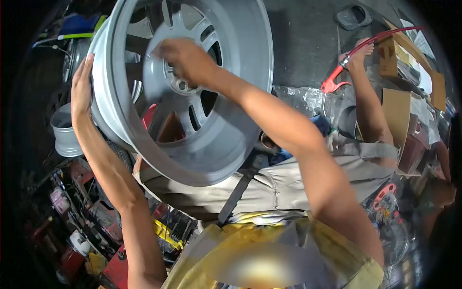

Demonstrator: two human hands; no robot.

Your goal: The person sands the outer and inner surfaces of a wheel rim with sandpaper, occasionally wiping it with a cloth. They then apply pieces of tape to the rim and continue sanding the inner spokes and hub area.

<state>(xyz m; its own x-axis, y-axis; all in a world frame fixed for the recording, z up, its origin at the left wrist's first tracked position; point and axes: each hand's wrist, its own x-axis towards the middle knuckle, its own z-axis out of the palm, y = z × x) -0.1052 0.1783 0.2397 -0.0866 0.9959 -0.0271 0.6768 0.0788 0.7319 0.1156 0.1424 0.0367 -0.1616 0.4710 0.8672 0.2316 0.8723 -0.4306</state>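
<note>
A large silver-grey alloy wheel [243, 115] without a tyre stands tilted in front of me, close to my lap. Its spokes and hub show through the wide barrel. My left hand [83, 89] rests against the wheel's outer left side, fingers stretched along the rim edge. Inside the barrel, in front of the hub, is my right hand [187, 60], smeared by motion. Its fingers look curled, and whatever they may hold cannot be made out.
A red air blow gun [332, 83] on a red hose hangs at the right. Cardboard boxes [397, 115] stand beyond my leg. Another rim [66, 132] lies at the left, above cluttered tools [98, 212]. A grey sandal [354, 18] sits on the floor.
</note>
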